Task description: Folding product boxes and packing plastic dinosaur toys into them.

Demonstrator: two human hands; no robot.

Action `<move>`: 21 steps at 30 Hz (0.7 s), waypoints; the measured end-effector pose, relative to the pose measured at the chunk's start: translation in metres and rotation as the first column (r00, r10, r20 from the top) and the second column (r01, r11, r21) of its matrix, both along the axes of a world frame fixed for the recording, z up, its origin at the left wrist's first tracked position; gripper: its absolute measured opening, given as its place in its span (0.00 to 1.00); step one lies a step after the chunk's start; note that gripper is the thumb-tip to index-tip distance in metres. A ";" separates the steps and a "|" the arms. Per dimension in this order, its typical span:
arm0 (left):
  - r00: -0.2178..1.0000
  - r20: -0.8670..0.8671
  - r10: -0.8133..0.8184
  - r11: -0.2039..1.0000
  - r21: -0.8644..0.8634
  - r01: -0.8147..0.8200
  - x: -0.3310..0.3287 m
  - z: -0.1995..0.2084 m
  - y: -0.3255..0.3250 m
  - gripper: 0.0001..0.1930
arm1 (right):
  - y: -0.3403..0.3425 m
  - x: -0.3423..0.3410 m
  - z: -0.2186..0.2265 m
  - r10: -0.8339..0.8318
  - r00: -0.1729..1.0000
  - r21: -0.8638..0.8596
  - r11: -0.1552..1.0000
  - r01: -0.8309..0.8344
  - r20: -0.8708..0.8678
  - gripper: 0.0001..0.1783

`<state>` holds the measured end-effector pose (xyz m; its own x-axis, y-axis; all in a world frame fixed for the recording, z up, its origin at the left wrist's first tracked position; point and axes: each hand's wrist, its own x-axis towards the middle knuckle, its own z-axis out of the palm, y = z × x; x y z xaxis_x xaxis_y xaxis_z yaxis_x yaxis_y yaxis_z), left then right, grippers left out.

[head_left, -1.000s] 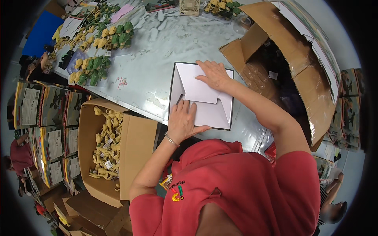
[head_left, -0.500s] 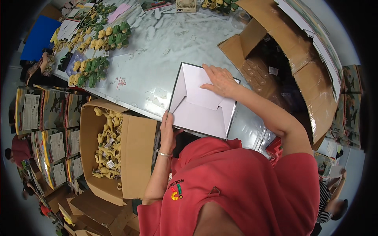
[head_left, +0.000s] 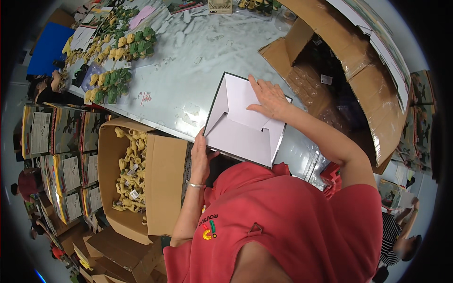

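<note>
A box (head_left: 238,141) with white inner faces and a dark edge stands tilted at the table's near edge. Its white flaps are folded over one another, with notched corners showing. My left hand (head_left: 201,158) grips the box by its left side, thumb and fingers at the edge. On the upper right flap lies my right hand (head_left: 270,100), open, fingers stretched out and thumb apart. The box's underside is hidden.
Left of me, a carton (head_left: 118,207) holds many yellow toy figures. Yellow and green toys (head_left: 113,85) stand in groups on the table (head_left: 174,70). A large open carton (head_left: 363,89) occupies the right side. Printed boxes (head_left: 66,132) are stacked at left.
The box has shifted slightly right, and its folded flaps sit a little deeper. My right hand has moved slightly right with it. My left hand keeps its hold.
</note>
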<state>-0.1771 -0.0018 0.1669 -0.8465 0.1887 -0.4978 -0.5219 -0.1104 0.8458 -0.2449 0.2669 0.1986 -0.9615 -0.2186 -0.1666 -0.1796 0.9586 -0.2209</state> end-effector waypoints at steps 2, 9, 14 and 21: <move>1.000 0.014 0.018 1.000 -0.010 -0.018 -0.002 -0.002 -0.001 0.27 | -0.009 0.000 0.004 -0.041 0.999 0.021 0.999 0.041 0.031 0.50; 1.000 -0.018 0.004 0.998 -0.059 -0.005 -0.011 -0.019 -0.014 0.29 | -0.024 -0.001 -0.014 0.420 0.877 0.071 0.907 -0.415 -0.236 0.34; 1.000 0.003 0.006 0.991 -0.132 -0.005 -0.008 -0.012 -0.004 0.33 | -0.018 0.006 -0.017 0.471 0.849 0.101 0.882 -0.460 -0.239 0.36; 0.994 0.059 -0.095 0.995 -0.011 0.095 -0.004 -0.012 -0.015 0.35 | 0.006 -0.027 0.004 -0.026 0.979 0.116 0.992 0.051 -0.204 0.34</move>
<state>-0.1814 -0.0163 0.1554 -0.7944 0.2598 -0.5491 -0.5783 -0.0466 0.8145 -0.2722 0.2732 0.2024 -0.9853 -0.1708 0.0090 -0.1710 0.9830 -0.0666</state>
